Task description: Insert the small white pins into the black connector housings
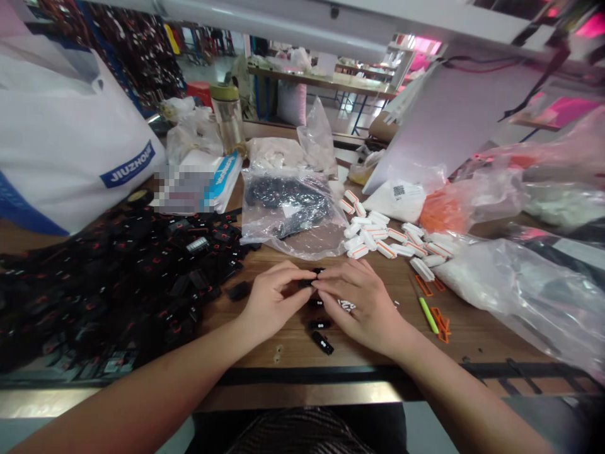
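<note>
We pinch one small black part with the fingers of our left hand and right hand, and it might slip and get lost among the loose black pieces on the table.

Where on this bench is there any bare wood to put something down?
Bare wood shows along the near edge, right of the right hand, up to the green pen. The black parts pile crowds the left; plastic bags crowd the right.

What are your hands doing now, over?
Both hands pinch one small black part between them, left hand, right hand. More black parts lie just below. Nothing blocks them.
</note>
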Available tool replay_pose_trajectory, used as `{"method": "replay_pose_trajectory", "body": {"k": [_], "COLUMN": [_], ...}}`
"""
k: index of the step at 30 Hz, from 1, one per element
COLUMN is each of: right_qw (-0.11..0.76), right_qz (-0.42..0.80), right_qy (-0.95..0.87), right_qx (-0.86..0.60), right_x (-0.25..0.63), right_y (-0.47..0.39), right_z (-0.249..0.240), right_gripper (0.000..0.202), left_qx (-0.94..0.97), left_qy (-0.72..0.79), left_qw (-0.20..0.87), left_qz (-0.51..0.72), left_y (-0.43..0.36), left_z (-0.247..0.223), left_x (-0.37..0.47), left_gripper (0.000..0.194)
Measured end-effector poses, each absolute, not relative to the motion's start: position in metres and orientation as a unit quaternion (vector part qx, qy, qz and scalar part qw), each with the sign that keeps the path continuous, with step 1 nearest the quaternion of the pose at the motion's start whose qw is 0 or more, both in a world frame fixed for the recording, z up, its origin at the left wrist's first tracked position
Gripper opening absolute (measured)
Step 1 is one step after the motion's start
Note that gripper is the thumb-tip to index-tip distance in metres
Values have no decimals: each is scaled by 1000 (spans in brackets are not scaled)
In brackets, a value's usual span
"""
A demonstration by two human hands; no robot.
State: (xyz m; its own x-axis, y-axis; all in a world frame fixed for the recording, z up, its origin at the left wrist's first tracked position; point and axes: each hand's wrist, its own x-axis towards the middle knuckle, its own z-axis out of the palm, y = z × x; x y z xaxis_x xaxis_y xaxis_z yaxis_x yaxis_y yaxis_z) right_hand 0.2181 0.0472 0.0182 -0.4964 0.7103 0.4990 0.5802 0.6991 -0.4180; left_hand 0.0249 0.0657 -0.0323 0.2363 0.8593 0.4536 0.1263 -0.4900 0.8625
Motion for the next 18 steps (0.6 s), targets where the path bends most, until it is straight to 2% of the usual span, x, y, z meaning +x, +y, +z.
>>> {"method": "replay_pose_trajectory", "body": {"k": [3, 5, 8, 10, 14, 18], "right_qw": [363, 356, 218, 132, 35, -32], "right_qz": [133, 116, 68, 56, 17, -60], "right_qy": [-819, -785, -741, -730, -793, -861], "right_qx": [-424, -494, -632, -668, -607, -504], "right_x": [247, 281, 343, 379, 416, 416], "right_y": [41, 33, 19, 9, -5, -7], "right_z": [28, 32, 29, 21, 2, -9], "right_gripper": [26, 20, 19, 22, 40, 34], "left_qx": [691, 688, 697, 705, 693, 709], "left_qy": [366, 376, 376, 383, 437, 489], "left_qw": [366, 370, 354, 330, 314, 338], "left_qz": [504, 498, 497, 498, 480, 380], "left_y": [65, 65, 65, 65, 63, 58], "left_z": [-32, -31, -28, -25, -12, 11], "left_x": [24, 23, 20, 17, 12, 6], "left_gripper": [17, 14, 11, 11, 10, 9]}}
